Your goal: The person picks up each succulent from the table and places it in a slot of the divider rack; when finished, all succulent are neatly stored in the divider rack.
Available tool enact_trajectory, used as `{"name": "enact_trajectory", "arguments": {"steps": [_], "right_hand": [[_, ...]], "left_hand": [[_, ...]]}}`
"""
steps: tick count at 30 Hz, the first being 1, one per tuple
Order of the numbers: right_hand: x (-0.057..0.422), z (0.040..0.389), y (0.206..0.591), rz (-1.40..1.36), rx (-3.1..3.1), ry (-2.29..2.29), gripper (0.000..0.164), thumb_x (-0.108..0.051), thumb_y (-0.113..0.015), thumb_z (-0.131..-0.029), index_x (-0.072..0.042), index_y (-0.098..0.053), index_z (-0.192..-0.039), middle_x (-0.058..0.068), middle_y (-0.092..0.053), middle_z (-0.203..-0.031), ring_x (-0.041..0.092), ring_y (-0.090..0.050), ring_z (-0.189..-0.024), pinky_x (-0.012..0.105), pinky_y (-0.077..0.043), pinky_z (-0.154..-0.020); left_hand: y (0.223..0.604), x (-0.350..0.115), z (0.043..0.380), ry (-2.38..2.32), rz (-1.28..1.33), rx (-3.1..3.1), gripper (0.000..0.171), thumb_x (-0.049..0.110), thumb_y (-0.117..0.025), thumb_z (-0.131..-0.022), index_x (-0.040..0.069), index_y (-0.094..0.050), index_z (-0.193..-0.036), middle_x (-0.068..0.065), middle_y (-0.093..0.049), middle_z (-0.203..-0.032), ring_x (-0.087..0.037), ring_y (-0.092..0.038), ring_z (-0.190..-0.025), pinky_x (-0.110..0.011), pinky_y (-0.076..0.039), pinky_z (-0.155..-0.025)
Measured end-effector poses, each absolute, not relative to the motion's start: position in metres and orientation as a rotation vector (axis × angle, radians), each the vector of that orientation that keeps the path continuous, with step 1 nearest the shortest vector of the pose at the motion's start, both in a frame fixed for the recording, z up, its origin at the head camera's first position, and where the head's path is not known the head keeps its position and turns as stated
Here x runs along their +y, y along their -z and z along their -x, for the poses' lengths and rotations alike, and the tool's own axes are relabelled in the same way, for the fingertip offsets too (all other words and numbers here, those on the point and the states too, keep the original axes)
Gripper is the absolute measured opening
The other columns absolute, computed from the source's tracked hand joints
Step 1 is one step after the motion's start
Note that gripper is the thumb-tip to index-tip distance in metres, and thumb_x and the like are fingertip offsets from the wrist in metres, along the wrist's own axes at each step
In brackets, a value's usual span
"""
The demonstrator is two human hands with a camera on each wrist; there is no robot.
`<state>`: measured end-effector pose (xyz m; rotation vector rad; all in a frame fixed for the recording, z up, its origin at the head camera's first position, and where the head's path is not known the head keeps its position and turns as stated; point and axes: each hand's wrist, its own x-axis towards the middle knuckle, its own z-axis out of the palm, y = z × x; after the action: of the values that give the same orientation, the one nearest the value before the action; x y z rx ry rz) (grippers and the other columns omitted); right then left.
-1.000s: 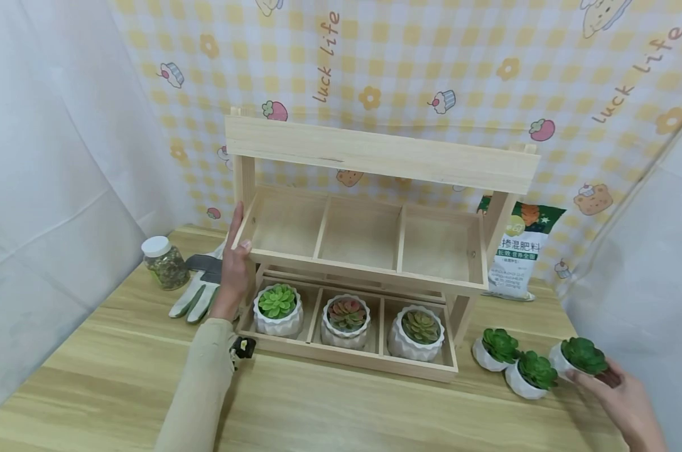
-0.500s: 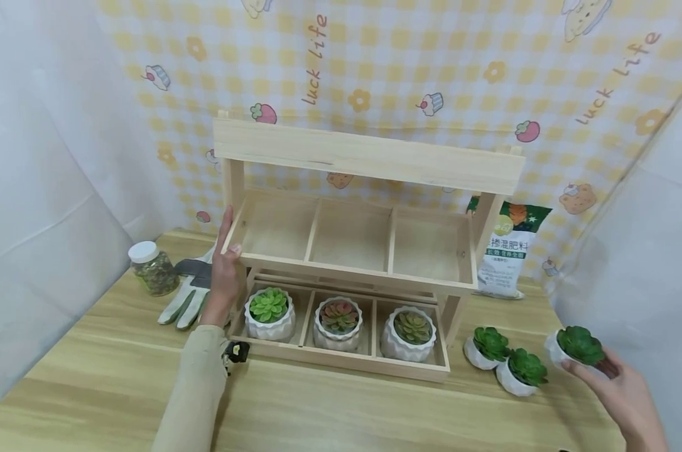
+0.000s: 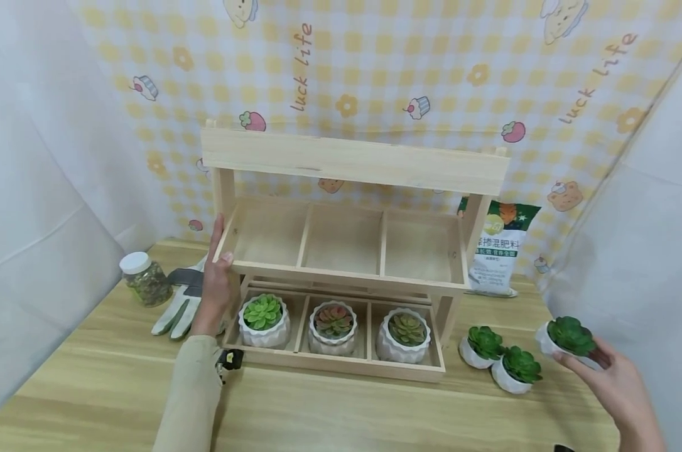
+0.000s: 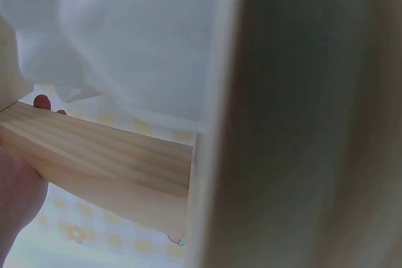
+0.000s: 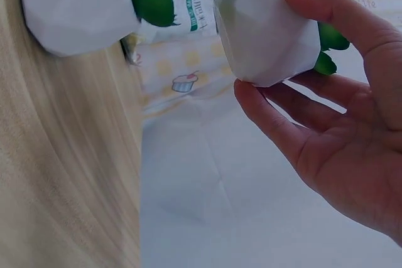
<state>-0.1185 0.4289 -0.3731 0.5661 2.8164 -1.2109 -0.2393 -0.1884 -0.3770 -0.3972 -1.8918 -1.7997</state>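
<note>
My left hand [image 3: 215, 285] grips the left end of a two-tier wooden plant shelf [image 3: 341, 271], thumb at the upper tray's front corner. In the left wrist view, fingertips [image 4: 42, 101] show beyond a wooden bar [image 4: 107, 161]. At the far right, my right hand [image 3: 623, 386] holds a small potted succulent [image 3: 569, 336], dark green in a white faceted pot. The right wrist view has thumb and fingers pinching that white pot [image 5: 267, 36], apart from the table. Two matching potted succulents [image 3: 482, 345] stand just left of it.
Three larger potted succulents [image 3: 332, 329] fill the lower tray's compartments; the upper tray's three compartments hold nothing. A fertilizer bag [image 3: 493, 257] leans behind the shelf's right end. At left are a white-lidded jar [image 3: 146, 279] and work gloves [image 3: 179, 307].
The right hand has lifted its succulent slightly off the table, and the gap to the other two has widened. The left hand keeps its hold. The head view has shifted, moving the scene left.
</note>
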Motion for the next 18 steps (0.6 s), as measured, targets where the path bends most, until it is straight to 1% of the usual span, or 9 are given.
{"name": "enact_trajectory", "arguments": {"steps": [3,5,7,9,10,11,12,13,18], "right_hand": [[0.425,0.116,0.371,-0.486,2.868,1.199,0.088,-0.046,-0.061,-0.085,0.006,-0.022,-0.145,0.034,-0.032,-0.138,0.041,-0.039,-0.118,0.054,-0.041,-0.081],[0.423,0.115,0.370,-0.449,2.914,1.187,0.085,-0.043,-0.063,-0.085,0.006,-0.026,-0.143,0.033,-0.036,-0.136,0.021,-0.049,-0.107,0.043,-0.046,-0.078],[0.422,0.113,0.368,-0.423,2.942,1.185,0.082,-0.040,-0.064,-0.084,0.006,-0.029,-0.142,0.033,-0.038,-0.134,0.001,-0.047,-0.093,0.029,-0.047,-0.072],[0.420,0.111,0.366,-0.407,2.953,1.197,0.082,-0.039,-0.065,-0.084,0.006,-0.029,-0.142,0.033,-0.039,-0.134,-0.009,-0.043,-0.088,0.019,-0.044,-0.066],[0.419,0.111,0.364,-0.408,2.964,1.194,0.082,-0.039,-0.066,-0.084,0.006,-0.030,-0.142,0.033,-0.039,-0.133,-0.014,-0.037,-0.083,0.014,-0.042,-0.062],[0.418,0.110,0.363,-0.408,2.965,1.194,0.082,-0.040,-0.065,-0.084,0.005,-0.030,-0.142,0.033,-0.039,-0.134,-0.014,-0.037,-0.084,0.014,-0.042,-0.062],[0.416,0.110,0.361,-0.404,2.962,1.199,0.082,-0.040,-0.065,-0.084,0.005,-0.029,-0.143,0.033,-0.038,-0.134,-0.010,-0.043,-0.087,0.013,-0.042,-0.062],[0.415,0.110,0.360,-0.399,2.967,1.194,0.083,-0.041,-0.065,-0.084,0.005,-0.029,-0.143,0.033,-0.039,-0.134,-0.009,-0.043,-0.088,0.012,-0.042,-0.062],[0.402,0.112,0.355,-0.299,3.005,1.236,0.079,-0.039,-0.067,-0.083,0.004,-0.035,-0.141,0.030,-0.042,-0.132,-0.013,-0.043,-0.091,0.010,-0.044,-0.066]], "left_hand": [[0.378,-0.189,0.240,1.812,0.392,-1.882,0.067,0.013,-0.032,-0.087,0.023,-0.014,-0.151,-0.001,-0.015,-0.154,-0.023,-0.020,-0.137,-0.036,-0.017,-0.107],[0.379,-0.189,0.241,1.820,0.407,-1.870,0.067,0.013,-0.032,-0.087,0.022,-0.013,-0.151,-0.001,-0.013,-0.155,-0.023,-0.019,-0.137,-0.035,-0.017,-0.107],[0.379,-0.188,0.241,1.817,0.427,-1.859,0.067,0.013,-0.032,-0.087,0.021,-0.012,-0.151,0.000,-0.012,-0.155,-0.022,-0.018,-0.137,-0.036,-0.015,-0.107],[0.379,-0.187,0.241,1.809,0.437,-1.856,0.067,0.015,-0.033,-0.087,0.023,-0.013,-0.151,0.001,-0.012,-0.155,-0.022,-0.018,-0.137,-0.037,-0.015,-0.107],[0.378,-0.186,0.241,1.812,0.442,-1.851,0.067,0.016,-0.033,-0.088,0.024,-0.013,-0.151,0.002,-0.013,-0.155,-0.022,-0.018,-0.137,-0.037,-0.015,-0.108],[0.378,-0.186,0.241,1.807,0.443,-1.853,0.067,0.017,-0.033,-0.088,0.025,-0.014,-0.151,0.003,-0.013,-0.155,-0.021,-0.018,-0.137,-0.037,-0.015,-0.107],[0.378,-0.186,0.241,1.801,0.446,-1.855,0.066,0.018,-0.034,-0.088,0.025,-0.014,-0.151,0.003,-0.013,-0.155,-0.021,-0.018,-0.137,-0.037,-0.015,-0.107],[0.378,-0.186,0.240,1.800,0.444,-1.858,0.066,0.019,-0.034,-0.088,0.027,-0.015,-0.151,0.004,-0.014,-0.154,-0.021,-0.019,-0.137,-0.036,-0.016,-0.107],[0.378,-0.189,0.238,1.798,0.435,-1.873,0.066,0.021,-0.035,-0.088,0.030,-0.016,-0.150,0.005,-0.014,-0.154,-0.020,-0.019,-0.137,-0.036,-0.015,-0.106]]}}
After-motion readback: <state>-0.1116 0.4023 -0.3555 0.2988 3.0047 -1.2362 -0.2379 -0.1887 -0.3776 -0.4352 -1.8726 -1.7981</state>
